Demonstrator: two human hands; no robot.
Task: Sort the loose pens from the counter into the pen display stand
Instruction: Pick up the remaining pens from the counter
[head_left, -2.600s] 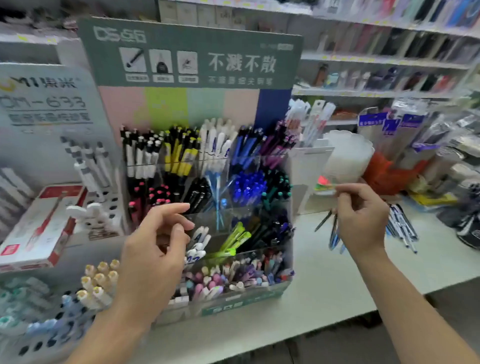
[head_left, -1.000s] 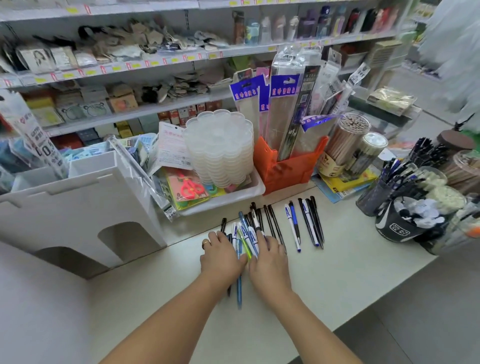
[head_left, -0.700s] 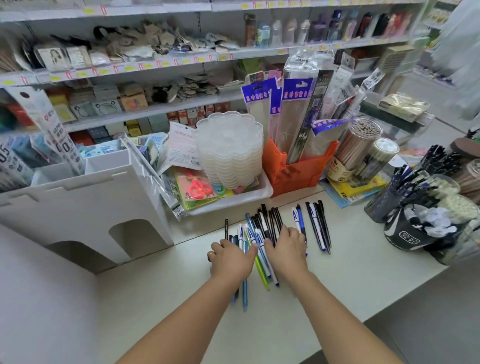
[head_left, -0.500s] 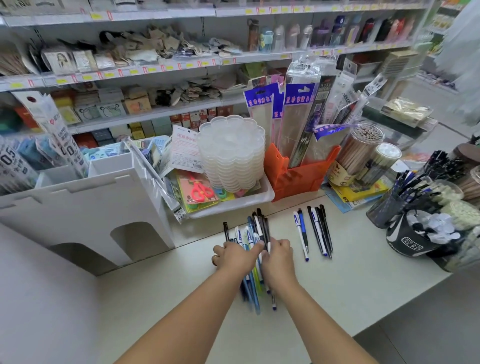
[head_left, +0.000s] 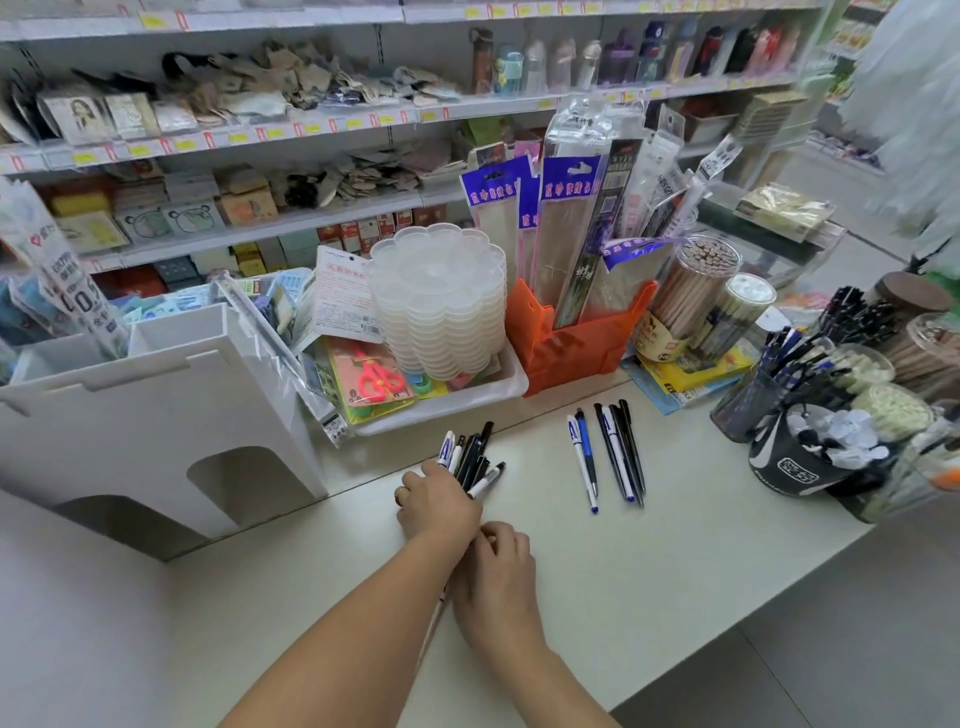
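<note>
Both hands gather a bunch of pens on the counter.

The left hand curls round thin plastic pens, just in front of the white tray. The right hand seems to pinch their lower ends. Five more pens lie flat on the smooth pale counter, right of the bunch.

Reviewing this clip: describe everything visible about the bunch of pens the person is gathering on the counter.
The bunch of pens is a tight fan of slim, plastic-looking pens, mostly black, with a few white barrels bearing blue print. It lies slanted on the pale counter, ends pointing toward the white tray. The left hand grips its middle, and the right hand closes round the near end, hiding it. How many pens it holds cannot be told. A separate row of loose pens lies apart to its right.
</note>
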